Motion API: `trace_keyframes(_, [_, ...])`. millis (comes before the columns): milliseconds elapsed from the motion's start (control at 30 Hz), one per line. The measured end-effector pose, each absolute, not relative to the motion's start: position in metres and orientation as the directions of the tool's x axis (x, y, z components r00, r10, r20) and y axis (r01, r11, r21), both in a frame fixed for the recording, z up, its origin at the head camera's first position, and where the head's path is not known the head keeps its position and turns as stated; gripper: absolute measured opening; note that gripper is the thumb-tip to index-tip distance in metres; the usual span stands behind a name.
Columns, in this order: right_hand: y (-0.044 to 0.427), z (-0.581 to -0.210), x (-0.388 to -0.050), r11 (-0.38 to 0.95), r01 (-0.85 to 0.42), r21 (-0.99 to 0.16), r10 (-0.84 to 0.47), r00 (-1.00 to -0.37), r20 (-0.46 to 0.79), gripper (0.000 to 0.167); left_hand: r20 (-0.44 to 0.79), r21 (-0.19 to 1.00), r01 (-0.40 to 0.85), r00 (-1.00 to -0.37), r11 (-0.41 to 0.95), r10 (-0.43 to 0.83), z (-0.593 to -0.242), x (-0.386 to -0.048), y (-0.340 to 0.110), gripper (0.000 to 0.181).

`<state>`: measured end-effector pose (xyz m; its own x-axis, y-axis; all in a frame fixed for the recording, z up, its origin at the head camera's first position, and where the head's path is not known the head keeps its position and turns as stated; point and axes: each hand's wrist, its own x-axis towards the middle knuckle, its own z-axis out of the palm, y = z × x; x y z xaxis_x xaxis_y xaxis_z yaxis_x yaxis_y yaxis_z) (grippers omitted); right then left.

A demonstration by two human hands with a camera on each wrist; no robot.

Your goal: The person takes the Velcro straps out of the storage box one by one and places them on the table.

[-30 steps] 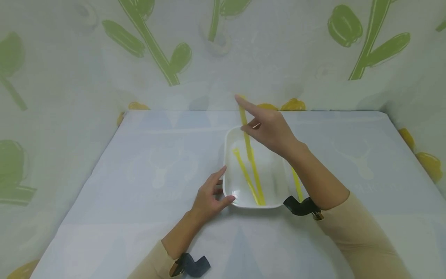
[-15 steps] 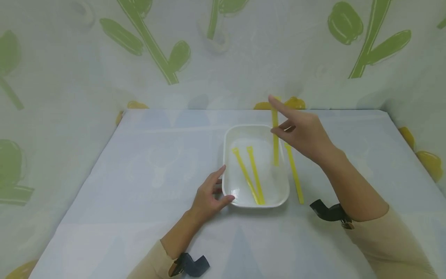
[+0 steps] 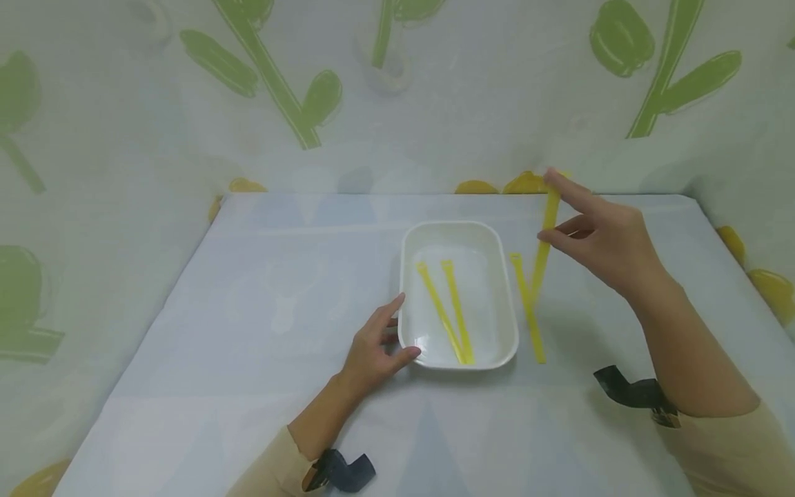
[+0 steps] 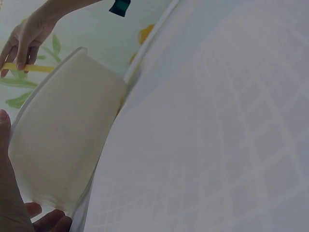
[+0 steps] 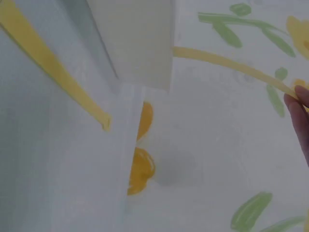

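A white rectangular dish [image 3: 491, 297] stands on the table; its outer wall [image 4: 67, 130] fills much of the left wrist view. My left hand [image 3: 373, 348] holds its near left corner, thumb over the rim and fingers along the side. Inside the dish lie two flat yellow strips, a left strip [image 3: 439, 307] and a right strip [image 3: 458, 310], each with a wider end. Between thumb and fingers my right hand [image 3: 611, 238] pinches a similar raised strip [image 3: 542, 255], hanging right of the dish. Another yellow strip [image 3: 524, 297] lies on the table beside the dish's right wall.
A pale cloth covers the table [image 3: 279, 297]. Behind it rises a whitish wall [image 3: 472, 103] with green plant and yellow shapes. Each wrist carries a dark mount, one left mount [image 3: 348, 473] and one right mount [image 3: 633, 390].
The right hand has carried its yellow strip rightward, from above the dish to past its right rim. The left hand, dish and lying strips stay put.
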<state>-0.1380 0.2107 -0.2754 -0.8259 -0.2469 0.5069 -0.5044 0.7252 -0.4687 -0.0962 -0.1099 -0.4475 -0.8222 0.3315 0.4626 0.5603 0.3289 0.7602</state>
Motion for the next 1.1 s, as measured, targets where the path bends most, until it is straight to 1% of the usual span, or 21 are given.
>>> trace_keyframes(67, [0.217,-0.278,-0.136,0.717,-0.49,-0.496,-0.233,-0.839,0.492,0.081,0.464,0.758,0.562,-0.821,0.329,0.333,-0.448,-0.096,-0.11,0.087])
trace_keyframes(133, [0.224,-0.282,-0.135,0.705,-0.45,-0.549,-0.208,-0.87,0.447,0.082,0.465,0.758,0.563,-0.82,0.329,0.333,-0.449,-0.096,-0.111,0.087])
trace_keyframes(267, [0.237,-0.289,-0.132,0.684,-0.321,-0.655,-0.164,-0.943,0.291,0.082,0.458,0.759,0.556,-0.826,0.339,0.33,-0.449,-0.095,-0.111,0.087])
trace_keyframes(333, [0.243,-0.293,-0.131,0.682,-0.261,-0.683,-0.16,-0.965,0.208,0.081,0.451,0.76,0.55,-0.83,0.346,0.33,-0.449,-0.094,-0.11,0.086])
trace_keyframes(467, [0.256,-0.304,-0.13,0.662,-0.168,-0.73,-0.177,-0.982,0.066,0.08,0.439,0.766,0.54,-0.835,0.349,0.33,-0.448,-0.094,-0.108,0.086])
trace_keyframes(567, [0.262,-0.316,-0.129,0.641,-0.136,-0.755,-0.206,-0.979,0.001,0.078,0.443,0.763,0.542,-0.835,0.352,0.326,-0.449,-0.094,-0.108,0.087])
trace_keyframes(633, [0.265,-0.325,-0.13,0.628,-0.126,-0.768,-0.223,-0.974,-0.023,0.078,0.448,0.759,0.548,-0.832,0.352,0.327,-0.449,-0.094,-0.108,0.086])
trace_keyframes(700, [0.269,-0.334,-0.132,0.605,-0.143,-0.784,-0.262,-0.965,-0.026,0.079,0.455,0.754,0.555,-0.827,0.353,0.329,-0.448,-0.094,-0.107,0.086])
trace_keyframes(800, [0.273,-0.346,-0.135,0.571,-0.172,-0.803,-0.308,-0.951,-0.016,0.08,0.466,0.748,0.565,-0.821,0.347,0.331,-0.448,-0.095,-0.107,0.085])
trace_keyframes(867, [0.275,-0.352,-0.139,0.565,-0.216,-0.796,-0.341,-0.94,0.012,0.079,0.471,0.748,0.57,-0.817,0.34,0.332,-0.448,-0.096,-0.107,0.085])
trace_keyframes(967, [0.276,-0.359,-0.145,0.585,-0.238,-0.775,-0.336,-0.941,0.035,0.078,0.471,0.749,0.569,-0.818,0.34,0.331,-0.448,-0.097,-0.107,0.086])
trace_keyframes(1100, [0.275,-0.367,-0.154,0.626,-0.225,-0.747,-0.311,-0.95,0.025,0.076,0.464,0.745,0.563,-0.822,0.357,0.329,-0.449,-0.096,-0.108,0.086])
